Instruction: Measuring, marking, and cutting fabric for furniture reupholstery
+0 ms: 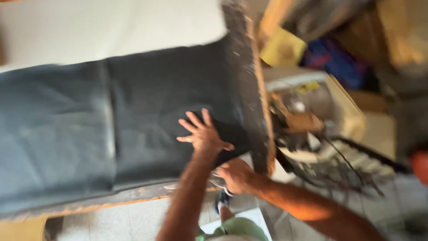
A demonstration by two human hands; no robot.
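Two bare hands are at work on a big dark blue cloth (133, 120) that lies flat over a board (249, 89) with rough orange edges. The left hand (203, 134) is spread wide, fingers apart, and presses flat on the cloth near the board's corner. The right hand (236, 175) is curled tight around a small shiny thing (218, 182) at the board's lower edge, too blurry to tell what it is.
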